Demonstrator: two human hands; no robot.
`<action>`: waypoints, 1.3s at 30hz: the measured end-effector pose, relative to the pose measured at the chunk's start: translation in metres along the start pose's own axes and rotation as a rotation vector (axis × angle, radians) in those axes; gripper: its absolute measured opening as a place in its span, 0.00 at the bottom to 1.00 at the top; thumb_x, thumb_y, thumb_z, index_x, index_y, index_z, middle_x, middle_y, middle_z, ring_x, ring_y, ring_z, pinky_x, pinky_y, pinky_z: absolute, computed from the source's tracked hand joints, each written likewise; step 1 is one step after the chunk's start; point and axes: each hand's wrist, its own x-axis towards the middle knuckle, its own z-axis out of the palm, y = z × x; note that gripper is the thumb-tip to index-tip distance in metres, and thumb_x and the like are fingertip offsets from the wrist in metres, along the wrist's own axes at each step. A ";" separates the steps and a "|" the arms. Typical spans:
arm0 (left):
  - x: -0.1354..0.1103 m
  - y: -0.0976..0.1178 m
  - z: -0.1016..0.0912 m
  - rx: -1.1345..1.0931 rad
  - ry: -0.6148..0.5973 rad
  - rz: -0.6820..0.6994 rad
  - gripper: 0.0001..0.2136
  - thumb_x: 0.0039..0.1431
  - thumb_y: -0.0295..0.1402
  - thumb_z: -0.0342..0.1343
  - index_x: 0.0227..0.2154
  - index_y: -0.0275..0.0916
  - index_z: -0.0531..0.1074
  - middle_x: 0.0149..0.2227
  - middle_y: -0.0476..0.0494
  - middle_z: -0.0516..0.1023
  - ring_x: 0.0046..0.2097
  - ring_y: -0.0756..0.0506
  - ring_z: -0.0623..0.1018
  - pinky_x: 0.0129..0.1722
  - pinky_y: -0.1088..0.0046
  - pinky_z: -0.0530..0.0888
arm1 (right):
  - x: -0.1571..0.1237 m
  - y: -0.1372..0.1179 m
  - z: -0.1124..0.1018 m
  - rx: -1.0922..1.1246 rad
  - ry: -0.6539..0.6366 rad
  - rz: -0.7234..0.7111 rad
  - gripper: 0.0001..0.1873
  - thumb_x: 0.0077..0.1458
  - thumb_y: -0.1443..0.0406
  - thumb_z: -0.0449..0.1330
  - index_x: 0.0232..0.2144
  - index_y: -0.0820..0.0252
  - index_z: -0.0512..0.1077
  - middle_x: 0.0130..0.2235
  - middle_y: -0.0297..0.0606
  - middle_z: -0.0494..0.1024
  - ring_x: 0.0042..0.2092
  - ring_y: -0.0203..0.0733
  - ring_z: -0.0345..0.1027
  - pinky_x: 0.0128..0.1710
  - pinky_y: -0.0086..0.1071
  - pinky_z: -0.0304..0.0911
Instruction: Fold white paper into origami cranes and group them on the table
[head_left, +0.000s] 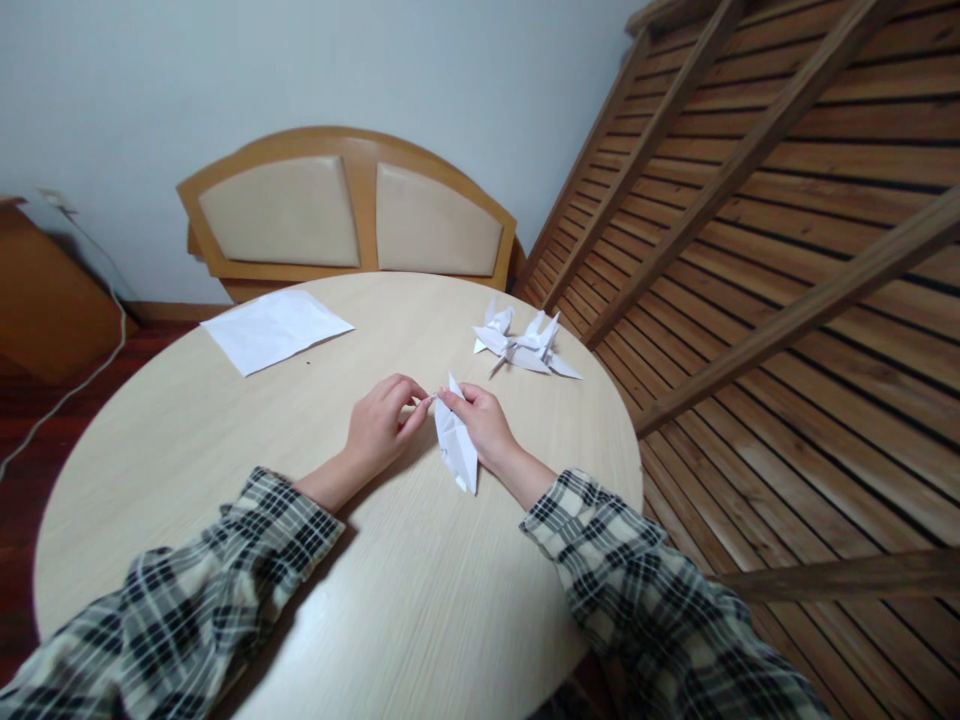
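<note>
A partly folded white paper (456,445), narrow and pointed at both ends, is held just above the table in front of me. My right hand (486,425) grips its right side, thumb on top near the upper end. My left hand (386,418) is closed in a pinch at the paper's upper left edge, where a small tip of the paper seems to sit between thumb and forefinger. Beyond my right hand, several folded white paper cranes (529,345) stand bunched together on the table.
The round pale wooden table (360,620) has a flat sheet of white paper (276,328) at its far left. Behind stands a padded wooden headboard (360,200) against the wall. A slatted wooden frame (750,250) leans along the right. A white cord (112,340) hangs at left.
</note>
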 end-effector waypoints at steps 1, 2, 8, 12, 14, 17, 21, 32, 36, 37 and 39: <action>0.000 0.000 0.000 -0.002 0.003 -0.008 0.06 0.67 0.33 0.52 0.32 0.41 0.69 0.32 0.46 0.75 0.33 0.46 0.75 0.32 0.69 0.71 | -0.001 0.000 0.001 0.005 0.008 -0.006 0.21 0.42 0.48 0.69 0.26 0.58 0.70 0.25 0.29 0.65 0.28 0.35 0.55 0.28 0.31 0.50; 0.000 0.000 0.001 -0.004 0.005 -0.015 0.06 0.66 0.33 0.52 0.32 0.41 0.68 0.32 0.46 0.75 0.33 0.46 0.75 0.32 0.69 0.70 | -0.001 0.000 0.002 0.011 0.014 -0.013 0.21 0.42 0.48 0.69 0.26 0.58 0.70 0.25 0.29 0.65 0.29 0.35 0.56 0.29 0.31 0.50; 0.000 -0.002 0.004 -0.029 -0.003 -0.038 0.06 0.66 0.33 0.52 0.33 0.42 0.68 0.32 0.46 0.75 0.33 0.46 0.74 0.32 0.69 0.70 | -0.001 -0.001 0.003 0.035 0.036 -0.026 0.22 0.42 0.48 0.69 0.23 0.57 0.67 0.24 0.29 0.65 0.28 0.35 0.56 0.29 0.31 0.52; -0.002 -0.007 0.007 -0.079 -0.012 -0.093 0.05 0.66 0.33 0.51 0.34 0.41 0.67 0.33 0.46 0.74 0.33 0.46 0.74 0.32 0.68 0.71 | 0.001 0.001 0.000 0.042 0.054 -0.026 0.22 0.41 0.49 0.70 0.23 0.56 0.66 0.24 0.29 0.63 0.27 0.35 0.55 0.28 0.31 0.51; -0.003 -0.010 0.008 -0.108 -0.021 -0.145 0.05 0.66 0.34 0.51 0.35 0.41 0.68 0.33 0.45 0.75 0.33 0.46 0.74 0.33 0.68 0.71 | 0.002 0.002 -0.001 0.043 0.055 -0.033 0.22 0.42 0.49 0.70 0.23 0.57 0.66 0.24 0.29 0.64 0.27 0.35 0.55 0.29 0.31 0.51; -0.003 -0.012 0.009 -0.153 -0.078 -0.185 0.09 0.68 0.36 0.48 0.34 0.40 0.70 0.32 0.45 0.75 0.35 0.45 0.75 0.34 0.67 0.72 | 0.003 0.004 -0.002 0.035 0.044 -0.038 0.21 0.43 0.50 0.69 0.24 0.57 0.67 0.25 0.29 0.65 0.28 0.35 0.57 0.29 0.31 0.52; -0.001 -0.011 0.009 -0.253 -0.239 -0.181 0.17 0.71 0.38 0.42 0.29 0.40 0.71 0.28 0.45 0.75 0.34 0.45 0.75 0.36 0.67 0.71 | 0.004 0.008 -0.001 0.009 0.024 -0.062 0.20 0.45 0.49 0.68 0.25 0.57 0.68 0.26 0.30 0.68 0.29 0.36 0.60 0.30 0.31 0.55; 0.001 -0.006 0.007 -0.363 -0.242 -0.248 0.14 0.66 0.38 0.48 0.27 0.40 0.71 0.27 0.47 0.75 0.32 0.46 0.73 0.36 0.68 0.70 | 0.005 0.019 -0.003 -0.207 -0.001 -0.181 0.15 0.56 0.52 0.62 0.28 0.57 0.68 0.28 0.31 0.68 0.31 0.37 0.61 0.31 0.31 0.56; 0.000 -0.008 0.009 -0.364 -0.221 -0.241 0.13 0.65 0.37 0.49 0.27 0.39 0.72 0.27 0.46 0.75 0.31 0.46 0.73 0.35 0.69 0.70 | 0.005 0.017 -0.002 -0.300 -0.005 -0.242 0.14 0.60 0.54 0.58 0.30 0.56 0.65 0.31 0.32 0.70 0.34 0.39 0.63 0.36 0.33 0.59; 0.000 -0.008 0.010 -0.363 -0.215 -0.238 0.13 0.64 0.37 0.49 0.27 0.39 0.72 0.27 0.46 0.75 0.31 0.46 0.73 0.35 0.69 0.69 | 0.005 0.016 -0.001 -0.316 -0.007 -0.258 0.14 0.60 0.54 0.58 0.30 0.56 0.65 0.31 0.33 0.70 0.35 0.40 0.64 0.37 0.34 0.60; 0.000 -0.008 0.010 -0.361 -0.210 -0.236 0.13 0.64 0.37 0.50 0.27 0.39 0.72 0.27 0.46 0.75 0.31 0.46 0.73 0.35 0.69 0.69 | 0.005 0.016 -0.002 -0.327 -0.014 -0.269 0.14 0.60 0.54 0.58 0.29 0.55 0.64 0.31 0.32 0.69 0.34 0.40 0.63 0.37 0.34 0.60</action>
